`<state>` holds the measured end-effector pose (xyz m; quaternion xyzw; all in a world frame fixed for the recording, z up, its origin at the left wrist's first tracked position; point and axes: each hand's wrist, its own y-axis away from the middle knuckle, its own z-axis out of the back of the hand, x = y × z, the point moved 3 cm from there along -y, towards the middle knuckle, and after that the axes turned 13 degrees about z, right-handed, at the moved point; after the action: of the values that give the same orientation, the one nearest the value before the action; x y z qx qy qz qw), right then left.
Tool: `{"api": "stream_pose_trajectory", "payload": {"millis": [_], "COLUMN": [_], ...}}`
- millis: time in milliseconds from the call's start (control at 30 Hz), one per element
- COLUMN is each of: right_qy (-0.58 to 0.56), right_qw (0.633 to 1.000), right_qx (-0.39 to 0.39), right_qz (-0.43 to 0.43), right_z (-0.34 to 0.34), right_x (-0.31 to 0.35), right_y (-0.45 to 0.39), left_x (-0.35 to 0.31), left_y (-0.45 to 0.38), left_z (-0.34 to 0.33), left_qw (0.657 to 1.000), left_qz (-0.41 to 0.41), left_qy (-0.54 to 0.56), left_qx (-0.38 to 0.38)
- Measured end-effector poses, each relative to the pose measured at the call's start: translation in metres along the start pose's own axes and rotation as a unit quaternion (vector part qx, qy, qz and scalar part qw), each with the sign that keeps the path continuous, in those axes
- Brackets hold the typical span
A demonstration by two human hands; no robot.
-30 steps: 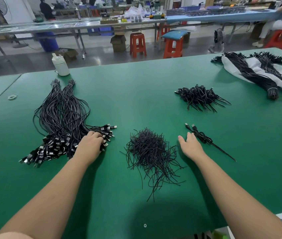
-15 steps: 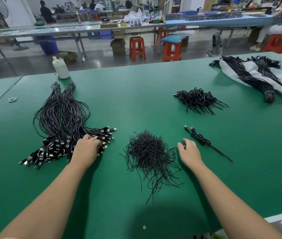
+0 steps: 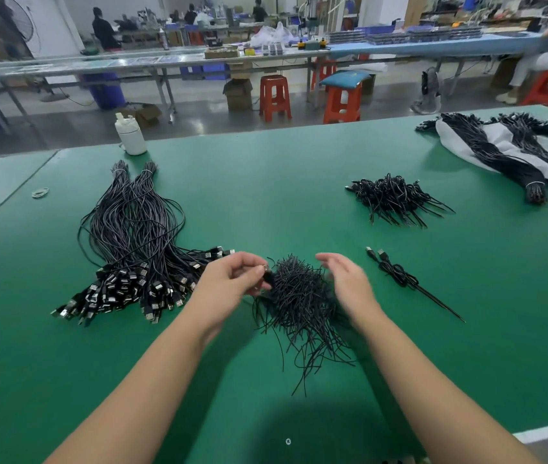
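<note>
On the green table [image 3: 299, 209] a large bundle of black USB cables [image 3: 132, 242] lies at the left, plugs toward me. A heap of short black twist ties [image 3: 299, 296] sits in the middle. My left hand [image 3: 229, 279] is raised over the heap's left edge and pinches a black cable plug [image 3: 267, 277] between thumb and fingers. My right hand [image 3: 346, 279] hovers over the heap's right side, fingers relaxed and blurred, holding nothing. One coiled, tied cable [image 3: 399, 276] lies to the right.
A pile of tied cables [image 3: 393, 199] lies farther back on the right. More cable bundles rest on a white bag [image 3: 500, 149] at the far right. A white bottle [image 3: 130, 135] stands at the table's far edge, and a rubber band [image 3: 40, 193] lies at the left.
My left hand left the cable bundle and moved right with a plug pinched in it. My right hand lifted off the table and moved over the tie heap.
</note>
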<state>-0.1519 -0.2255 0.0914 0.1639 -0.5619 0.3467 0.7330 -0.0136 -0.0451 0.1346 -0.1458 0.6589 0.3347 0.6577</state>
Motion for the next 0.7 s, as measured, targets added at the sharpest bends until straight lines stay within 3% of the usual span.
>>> {"api": "stream_pose_trajectory", "payload": {"millis": [67, 133, 233, 333, 500, 700], "right_qy": [-0.083, -0.095, -0.111, -0.141, -0.135, -0.203], "right_qw": [0.987, 0.973, 0.968, 0.970, 0.971, 0.963], "right_qx": [0.130, 0.201, 0.200, 0.170, 0.162, 0.166], "right_qz": [0.035, 0.062, 0.101, 0.105, 0.110, 0.061], "right_z": [-0.030, -0.050, -0.059, -0.060, -0.065, -0.070], "right_x": [0.027, 0.044, 0.050, 0.051, 0.058, 0.059], "right_y": [0.013, 0.026, 0.036, 0.040, 0.049, 0.057], "left_x": [-0.007, -0.011, -0.010, -0.003, 0.016, 0.013], "left_y": [0.004, 0.004, 0.002, 0.002, 0.014, 0.022], "left_z": [-0.004, -0.003, 0.006, 0.010, -0.008, -0.012], "left_qw": [0.993, 0.984, 0.976, 0.970, 0.987, 0.992], "left_qz": [0.030, 0.042, 0.034, 0.028, 0.041, 0.005], "left_qy": [0.116, 0.173, 0.214, 0.242, 0.069, 0.010], "left_qx": [0.003, -0.014, -0.037, 0.015, 0.141, 0.126]}}
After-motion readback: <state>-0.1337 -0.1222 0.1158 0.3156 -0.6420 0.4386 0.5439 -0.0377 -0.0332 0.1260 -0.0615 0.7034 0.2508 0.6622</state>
